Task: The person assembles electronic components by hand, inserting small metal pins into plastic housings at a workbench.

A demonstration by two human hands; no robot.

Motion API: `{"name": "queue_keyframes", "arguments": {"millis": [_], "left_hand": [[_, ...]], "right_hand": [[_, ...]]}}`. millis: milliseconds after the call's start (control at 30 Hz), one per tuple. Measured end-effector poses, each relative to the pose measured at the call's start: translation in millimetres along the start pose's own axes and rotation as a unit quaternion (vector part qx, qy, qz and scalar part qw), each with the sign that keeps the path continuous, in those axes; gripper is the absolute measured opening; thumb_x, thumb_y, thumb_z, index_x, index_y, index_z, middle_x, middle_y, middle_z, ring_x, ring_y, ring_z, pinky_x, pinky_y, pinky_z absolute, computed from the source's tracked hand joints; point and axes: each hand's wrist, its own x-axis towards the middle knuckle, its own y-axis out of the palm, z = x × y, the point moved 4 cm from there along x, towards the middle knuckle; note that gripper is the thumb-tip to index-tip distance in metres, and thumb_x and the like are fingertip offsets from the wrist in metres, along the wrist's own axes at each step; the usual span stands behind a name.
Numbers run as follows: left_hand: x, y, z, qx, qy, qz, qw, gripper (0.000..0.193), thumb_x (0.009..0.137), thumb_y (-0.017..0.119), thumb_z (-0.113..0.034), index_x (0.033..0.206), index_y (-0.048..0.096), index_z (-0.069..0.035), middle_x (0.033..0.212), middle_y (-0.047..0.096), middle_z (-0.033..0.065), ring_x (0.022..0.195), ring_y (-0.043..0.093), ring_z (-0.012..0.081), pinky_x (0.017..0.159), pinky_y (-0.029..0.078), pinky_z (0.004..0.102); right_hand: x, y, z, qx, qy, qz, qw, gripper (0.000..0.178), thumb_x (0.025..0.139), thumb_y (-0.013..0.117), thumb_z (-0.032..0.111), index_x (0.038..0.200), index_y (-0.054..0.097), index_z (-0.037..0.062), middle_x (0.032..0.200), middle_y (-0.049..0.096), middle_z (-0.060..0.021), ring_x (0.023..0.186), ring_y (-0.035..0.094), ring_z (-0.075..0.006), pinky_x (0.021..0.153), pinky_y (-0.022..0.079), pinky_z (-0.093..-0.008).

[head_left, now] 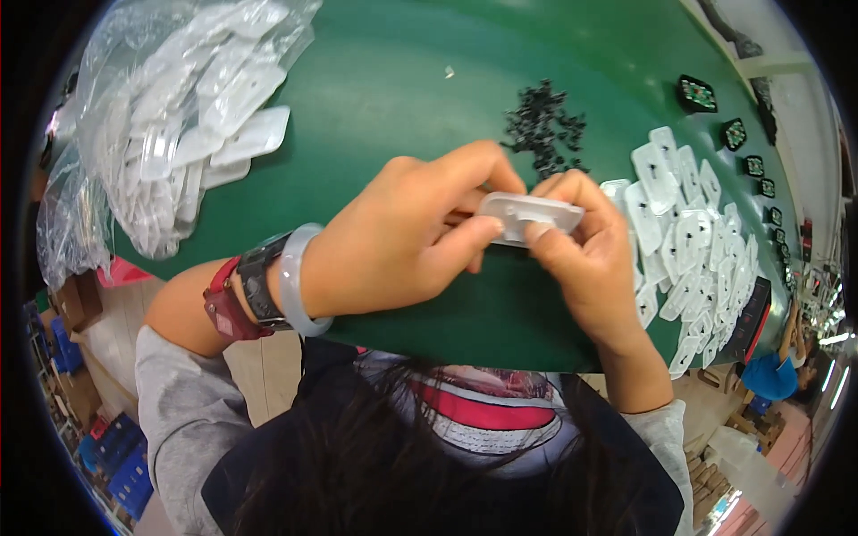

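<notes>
Dk loose hair strands (357,473), btm edge. 1 translucent-white rectangular plastic cover (532,206), held above green tabletop (384,89): L hand (389,237) & R hand (585,255) pinch opp. ends btwn thumb & fingers. Sm. blk plastic pcs (543,121), piled beyond.

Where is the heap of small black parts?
In the head view, the heap lies right of centre on the green table, just beyond the right hand.

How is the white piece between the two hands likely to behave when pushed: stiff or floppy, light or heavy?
The white piece is probably stiff: it looks unbent between the left hand and the right hand. Thin and held by fingertips, it seems light. Its smooth-looking face may slip.
</notes>
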Motion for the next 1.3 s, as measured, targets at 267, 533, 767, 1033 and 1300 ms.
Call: {"name": "queue_keyframes", "arguments": {"millis": [267, 533, 767, 1033, 1300], "left_hand": [[-6.1, -4.6, -15.0, 0.297, 0.334, -0.066, 0.892, 0.028, 0.071, 0.061, 0.009, 0.097, 0.062, -0.003, 0.096, 0.07, 0.0103, 0.069, 0.064, 0.0224, 0.06, 0.051, 0.0281], [85.8, -28.7, -84.6, 0.346, 0.229, 0.072, 0.907, 0.056, 0.066, 0.072, -0.002, 0.12, 0.06, -0.007, 0.123, 0.061, 0.0084, 0.105, 0.06, 0.0208, 0.088, 0.048, 0.0371], [282.1, 32.9, -29.3, 0.4, 0.136, -0.033, 0.906, 0.082, 0.075, 0.072, -0.044, 0.135, 0.043, 0.004, 0.134, 0.051, 0.0198, 0.121, 0.052, 0.0345, 0.103, 0.042, 0.0392], [361.8, 95.6, 13.0, 0.469, 0.067, -0.047, 0.879, 0.061, 0.067, 0.077, -0.037, 0.112, 0.062, 0.001, 0.103, 0.068, 0.0148, 0.093, 0.064, 0.0325, 0.085, 0.05, 0.0388], [206.7, 42.1, -45.2, 0.237, 0.171, -0.048, 0.955, 0.048, 0.063, 0.077, -0.012, 0.107, 0.063, -0.001, 0.091, 0.067, 0.0075, 0.075, 0.06, 0.0158, 0.073, 0.049, 0.0273]], "right_hand": [[-10.1, 0.8, 24.2, 0.057, -0.046, 0.104, 0.992, 0.027, 0.081, 0.066, 0.01, 0.103, 0.05, 0.0042, 0.112, 0.053, -0.0099, 0.098, 0.052, -0.0187, 0.089, 0.042, -0.0295], [-17.5, -30.8, 20.8, -0.049, -0.292, -0.152, 0.943, 0.042, 0.079, 0.073, 0.016, 0.11, 0.045, 0.0052, 0.118, 0.05, -0.0129, 0.106, 0.05, -0.0226, 0.093, 0.041, -0.0329], [-36.4, -33.5, 35.6, -0.132, -0.569, -0.238, 0.776, 0.046, 0.079, 0.074, 0.014, 0.113, 0.043, 0.0081, 0.123, 0.049, -0.0171, 0.106, 0.052, -0.0274, 0.09, 0.044, -0.0355], [-32.5, -33.6, 30.4, -0.185, -0.598, -0.22, 0.748, 0.051, 0.077, 0.076, 0.017, 0.114, 0.041, 0.0093, 0.124, 0.049, -0.0184, 0.107, 0.052, -0.0286, 0.09, 0.045, -0.0372], [-34.5, -40.7, 33.3, -0.174, -0.583, -0.237, 0.757, 0.052, 0.077, 0.075, 0.013, 0.116, 0.041, 0.0071, 0.125, 0.048, -0.018, 0.108, 0.051, -0.0297, 0.092, 0.043, -0.0379]]}}
